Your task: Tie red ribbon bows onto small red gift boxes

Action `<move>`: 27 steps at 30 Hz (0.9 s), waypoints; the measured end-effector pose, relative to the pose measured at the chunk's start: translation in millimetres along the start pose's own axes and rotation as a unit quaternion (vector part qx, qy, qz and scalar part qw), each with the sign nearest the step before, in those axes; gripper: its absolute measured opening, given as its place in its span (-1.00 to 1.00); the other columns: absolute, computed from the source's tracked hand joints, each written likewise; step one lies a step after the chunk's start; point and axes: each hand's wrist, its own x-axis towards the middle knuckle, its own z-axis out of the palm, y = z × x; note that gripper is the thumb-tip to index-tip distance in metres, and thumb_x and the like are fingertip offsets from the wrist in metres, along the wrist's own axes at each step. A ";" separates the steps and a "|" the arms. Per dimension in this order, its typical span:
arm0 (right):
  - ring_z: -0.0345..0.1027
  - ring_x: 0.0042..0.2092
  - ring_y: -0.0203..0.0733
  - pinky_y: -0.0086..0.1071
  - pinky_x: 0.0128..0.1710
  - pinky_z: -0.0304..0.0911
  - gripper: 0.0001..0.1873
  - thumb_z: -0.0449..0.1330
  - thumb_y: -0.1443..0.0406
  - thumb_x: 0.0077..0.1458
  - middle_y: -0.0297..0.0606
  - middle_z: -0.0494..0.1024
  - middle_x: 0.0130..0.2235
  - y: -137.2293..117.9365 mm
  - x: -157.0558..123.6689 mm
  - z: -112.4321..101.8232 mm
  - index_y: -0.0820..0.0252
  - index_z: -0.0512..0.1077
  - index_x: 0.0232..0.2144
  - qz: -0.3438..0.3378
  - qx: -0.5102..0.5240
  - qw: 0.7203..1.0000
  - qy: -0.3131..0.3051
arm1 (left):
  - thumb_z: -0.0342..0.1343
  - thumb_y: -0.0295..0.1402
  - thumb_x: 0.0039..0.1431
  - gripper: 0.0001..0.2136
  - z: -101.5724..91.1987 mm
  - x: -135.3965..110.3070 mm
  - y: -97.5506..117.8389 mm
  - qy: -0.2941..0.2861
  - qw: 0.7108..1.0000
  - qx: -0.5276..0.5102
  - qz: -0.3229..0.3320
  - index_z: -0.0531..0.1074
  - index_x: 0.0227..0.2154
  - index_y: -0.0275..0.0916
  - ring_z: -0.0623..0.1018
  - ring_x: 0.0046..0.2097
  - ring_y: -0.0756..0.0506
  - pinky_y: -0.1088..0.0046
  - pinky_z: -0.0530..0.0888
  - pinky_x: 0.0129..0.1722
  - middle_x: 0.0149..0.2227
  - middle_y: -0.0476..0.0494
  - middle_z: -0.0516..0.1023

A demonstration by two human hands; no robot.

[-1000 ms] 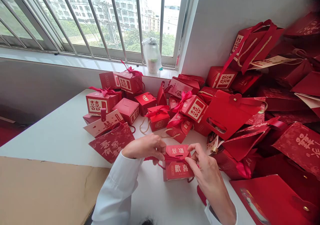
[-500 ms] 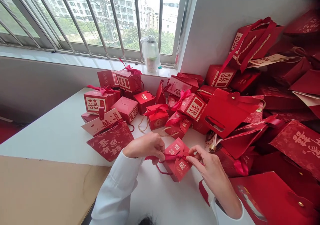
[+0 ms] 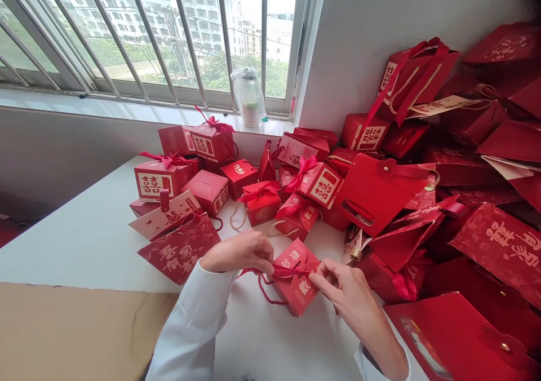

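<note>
A small red gift box [image 3: 298,293] with printed characters and rounded flaps on top stands on the white table in front of me. Across its top runs a red ribbon [image 3: 287,270]. My left hand [image 3: 247,252] pinches the ribbon at the box's left side, and a tail of it trails out beyond the fingers. On the right, my right hand [image 3: 342,285] pinches the ribbon close to the middle of the top. A dark red cord handle [image 3: 267,292] loops out at the box's left side.
Several red boxes, one a ribboned box [image 3: 163,177], stand across the back of the table [image 3: 76,234]. A heap of red bags [image 3: 499,246] fills the right side. Brown cardboard [image 3: 76,330] lies at the front left. A bagged cup [image 3: 250,99] stands on the windowsill.
The view has shifted slightly, so most things sit a little further left and lower. Both hands keep their pinch on the ribbon, with little change in pose.
</note>
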 end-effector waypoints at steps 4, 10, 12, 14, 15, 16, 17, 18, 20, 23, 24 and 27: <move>0.13 -0.62 -0.33 -0.48 -0.61 -0.04 -0.69 -0.01 0.13 0.11 -0.46 0.21 -0.64 3.5 2.9 4.3 0.12 0.17 -0.59 0.038 -0.009 0.999 0.005 | 0.18 -0.39 -0.03 -0.86 1.0 1.0 -2.5 -0.015 1.000 -0.007 -0.003 0.46 -0.62 -0.32 0.22 -0.61 0.13 0.64 0.12 -0.64 -0.66 0.07 0.35; 0.15 -0.56 -0.29 -0.46 -0.53 -0.03 -0.69 0.00 0.16 0.12 -0.45 0.22 -0.65 4.9 13.2 7.0 0.12 0.16 -0.61 0.017 -0.066 0.996 0.054 | 0.18 -0.36 -0.03 -0.85 3.2 3.5 -4.7 -0.018 1.000 -0.020 0.014 0.48 -0.61 -0.31 0.22 -0.61 0.13 0.65 0.13 -0.64 -0.67 0.08 0.34; 0.14 -0.55 -0.28 -0.45 -0.53 -0.04 -0.70 0.01 0.17 0.12 -0.44 0.26 -0.65 5.4 15.6 7.5 0.12 0.17 -0.61 0.010 -0.088 0.993 0.075 | 0.19 -0.40 -0.05 -0.88 4.1 4.4 -3.1 -0.023 0.999 -0.025 0.013 0.49 -0.62 -0.31 0.21 -0.62 0.14 0.66 0.12 -0.65 -0.68 0.10 0.32; 0.16 -0.55 -0.28 -0.44 -0.53 -0.05 -0.71 0.02 0.17 0.12 -0.43 0.31 -0.63 5.5 17.1 7.8 0.12 0.18 -0.60 0.001 -0.106 0.990 0.094 | 0.19 -0.44 -0.07 -0.91 5.3 5.1 -0.7 -0.030 0.999 -0.032 0.006 0.49 -0.62 -0.31 0.20 -0.62 0.14 0.66 0.12 -0.65 -0.68 0.10 0.33; 0.17 -0.55 -0.28 -0.44 -0.53 -0.05 -0.72 0.02 0.18 0.12 -0.42 0.33 -0.62 5.4 17.5 7.7 0.11 0.19 -0.59 -0.005 -0.113 0.988 0.104 | 0.19 -0.45 -0.08 -0.92 6.0 5.3 0.4 -0.033 0.999 -0.036 0.002 0.50 -0.61 -0.30 0.20 -0.62 0.14 0.66 0.12 -0.65 -0.68 0.09 0.34; 0.18 -0.55 -0.27 -0.44 -0.53 -0.04 -0.73 0.03 0.18 0.12 -0.42 0.35 -0.61 5.2 17.7 7.5 0.11 0.19 -0.58 -0.009 -0.119 0.986 0.113 | 0.20 -0.45 -0.08 -0.92 6.5 5.4 1.2 -0.035 0.999 -0.038 -0.001 0.50 -0.61 -0.30 0.20 -0.62 0.13 0.65 0.12 -0.65 -0.68 0.09 0.35; 0.19 -0.55 -0.27 -0.44 -0.53 -0.04 -0.74 0.03 0.19 0.12 -0.42 0.36 -0.60 5.0 17.9 7.2 0.11 0.20 -0.58 -0.013 -0.122 0.985 0.119 | 0.20 -0.44 -0.08 -0.92 6.9 5.4 1.7 -0.036 0.999 -0.038 -0.003 0.50 -0.61 -0.31 0.20 -0.62 0.13 0.65 0.11 -0.65 -0.67 0.09 0.36; 0.19 -0.55 -0.27 -0.45 -0.52 -0.03 -0.75 0.03 0.20 0.11 -0.42 0.36 -0.60 4.8 18.0 6.8 0.11 0.20 -0.57 -0.014 -0.122 0.985 0.121 | 0.21 -0.42 -0.08 -0.91 7.2 5.3 1.7 -0.035 0.999 -0.037 -0.006 0.51 -0.60 -0.31 0.19 -0.62 0.13 0.64 0.11 -0.66 -0.67 0.08 0.37; 0.20 -0.55 -0.28 -0.46 -0.52 -0.02 -0.74 0.02 0.20 0.11 -0.44 0.34 -0.61 4.8 18.3 6.2 0.10 0.18 -0.58 -0.011 -0.114 0.987 0.115 | 0.23 -0.38 -0.06 -0.88 7.2 4.8 0.8 -0.031 0.999 -0.037 0.002 0.52 -0.59 -0.32 0.21 -0.61 0.12 0.63 0.10 -0.66 -0.66 0.06 0.40; 0.18 -0.57 -0.29 -0.47 -0.55 -0.03 -0.73 0.02 0.20 0.10 -0.46 0.29 -0.64 6.3 19.0 5.9 0.11 0.15 -0.60 -0.004 -0.098 0.990 0.104 | 0.21 -0.29 0.01 -0.82 5.7 3.6 -0.5 -0.039 0.996 -0.059 0.046 0.54 -0.53 -0.32 0.29 -0.57 0.10 0.63 0.16 -0.61 -0.59 0.00 0.48; 0.18 -0.58 -0.30 -0.47 -0.56 -0.03 -0.74 0.02 0.21 0.10 -0.46 0.29 -0.64 7.2 19.4 6.0 0.11 0.15 -0.60 -0.007 -0.096 0.990 0.105 | 0.20 -0.25 0.03 -0.80 5.0 3.1 -0.2 -0.046 0.995 -0.068 0.061 0.54 -0.51 -0.31 0.32 -0.55 0.09 0.63 0.19 -0.58 -0.56 -0.01 0.51; 0.18 -0.58 -0.31 -0.47 -0.57 -0.03 -0.75 0.04 0.24 0.07 -0.45 0.30 -0.64 9.7 20.3 6.3 0.12 0.18 -0.61 -0.027 -0.092 0.989 0.111 | 0.19 -0.16 0.06 -0.74 2.4 2.1 2.6 -0.063 0.991 -0.074 0.089 0.55 -0.48 -0.29 0.38 -0.50 0.07 0.62 0.26 -0.49 -0.53 -0.03 0.53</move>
